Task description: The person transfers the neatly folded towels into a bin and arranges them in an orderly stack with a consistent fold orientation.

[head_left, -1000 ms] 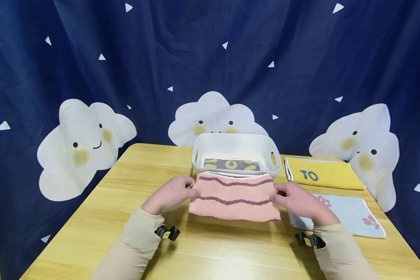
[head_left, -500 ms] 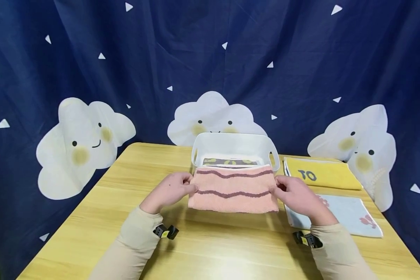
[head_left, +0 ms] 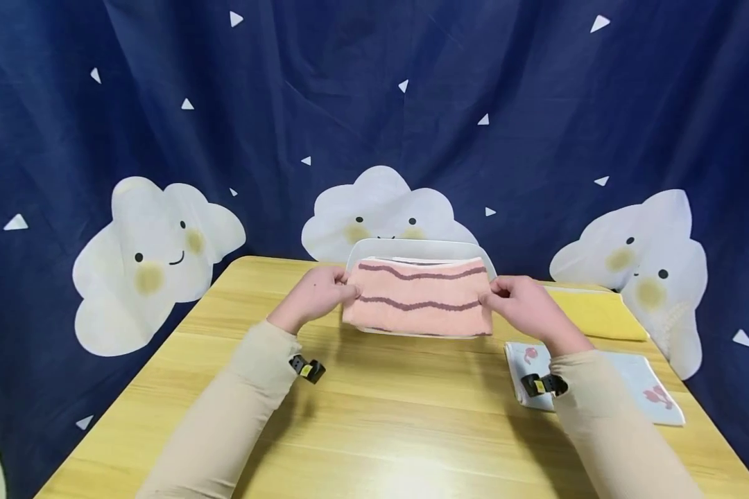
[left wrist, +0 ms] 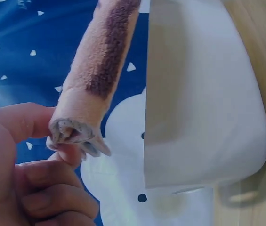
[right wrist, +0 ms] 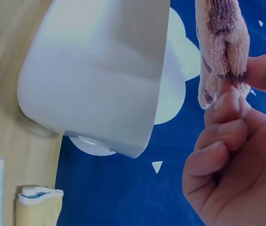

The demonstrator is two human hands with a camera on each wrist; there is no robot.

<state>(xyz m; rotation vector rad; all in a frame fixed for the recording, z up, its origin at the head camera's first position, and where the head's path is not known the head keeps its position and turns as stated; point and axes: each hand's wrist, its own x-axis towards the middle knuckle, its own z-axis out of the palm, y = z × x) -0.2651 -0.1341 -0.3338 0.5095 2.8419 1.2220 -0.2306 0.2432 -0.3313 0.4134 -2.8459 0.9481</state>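
A folded pink towel with wavy purple stripes is stretched between both hands in the head view, overlapping the front of a white basket. My left hand pinches its left edge between thumb and fingers. At the opposite edge, my right hand pinches it the same way. Seen end-on in the left wrist view, the towel shows its folded layers and sits above the rim of the basket. The towel hides the inside of the basket in the head view.
On the right of the wooden table lie a folded yellow towel and a folded light blue towel with pink flowers, partly covered by the right arm. A dark blue curtain with cloud faces hangs behind.
Both hands have carried the pink towel up and away, from in front of the basket to over its front rim. The grey patterned towel inside the basket is now hidden.
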